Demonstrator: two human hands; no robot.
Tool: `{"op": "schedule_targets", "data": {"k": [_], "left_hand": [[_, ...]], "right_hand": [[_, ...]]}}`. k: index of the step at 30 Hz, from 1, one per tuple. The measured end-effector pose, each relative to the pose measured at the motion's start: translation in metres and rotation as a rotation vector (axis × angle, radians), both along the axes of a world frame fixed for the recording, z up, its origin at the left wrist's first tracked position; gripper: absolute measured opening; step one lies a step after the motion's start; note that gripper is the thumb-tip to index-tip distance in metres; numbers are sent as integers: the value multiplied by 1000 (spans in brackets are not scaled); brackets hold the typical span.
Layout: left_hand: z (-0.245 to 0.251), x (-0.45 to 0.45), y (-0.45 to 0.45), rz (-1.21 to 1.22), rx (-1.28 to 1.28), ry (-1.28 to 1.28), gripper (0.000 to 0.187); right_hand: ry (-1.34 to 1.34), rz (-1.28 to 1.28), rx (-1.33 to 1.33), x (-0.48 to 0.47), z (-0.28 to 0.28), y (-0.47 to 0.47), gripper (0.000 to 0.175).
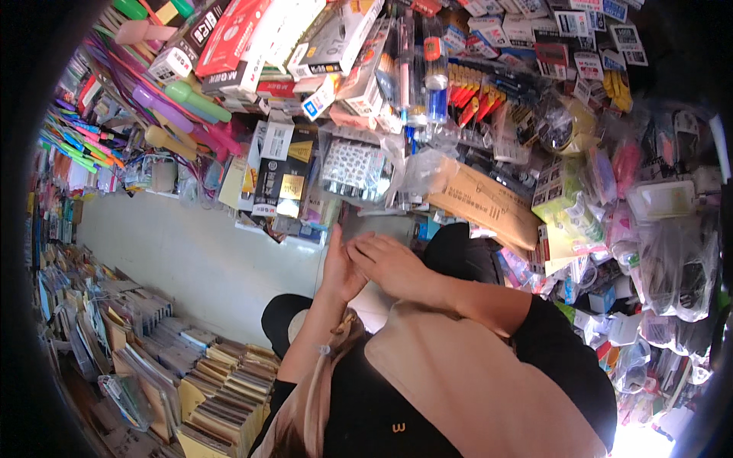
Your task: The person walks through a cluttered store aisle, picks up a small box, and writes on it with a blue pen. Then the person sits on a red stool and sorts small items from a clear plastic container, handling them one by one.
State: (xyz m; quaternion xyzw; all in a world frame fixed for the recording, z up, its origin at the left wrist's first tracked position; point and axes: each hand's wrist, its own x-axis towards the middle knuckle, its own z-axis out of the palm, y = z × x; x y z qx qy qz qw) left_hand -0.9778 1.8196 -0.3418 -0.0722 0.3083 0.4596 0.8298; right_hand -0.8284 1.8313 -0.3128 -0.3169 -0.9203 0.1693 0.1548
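Note:
My left hand (342,266) is raised in front of my body, palm towards my right hand (389,263), whose fingers lie against it. The two hands touch, and I see nothing held in either; the space between the palms is partly hidden. Beyond the fingertips are a clear plastic bag with a patterned pack (355,166) and a black pen box with a gold patch (286,177). A brown cardboard package (487,206) rests to the right of them, over other stationery.
Pen boxes (338,40), colourful pens (475,86) and balloon-like toys (166,109) crowd the far side. Plastic-wrapped goods (676,269) are piled at the right. Rows of notebooks or envelopes (229,395) stand at the lower left, beside a pale tiled floor (189,257).

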Motion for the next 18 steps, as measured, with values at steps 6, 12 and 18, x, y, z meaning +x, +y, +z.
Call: {"op": "schedule_targets", "data": {"k": [6,12,18], "left_hand": [[7,-3,10,-102,45,143,77],[73,0,4,-167,79,56,63],[182,-9,-12,-94,168,629,31]], "right_hand": [[-81,131,-288,20,16,26,33],[133,99,-436,25,78,38,21],[417,-305,-777,5,166,28,13]]}}
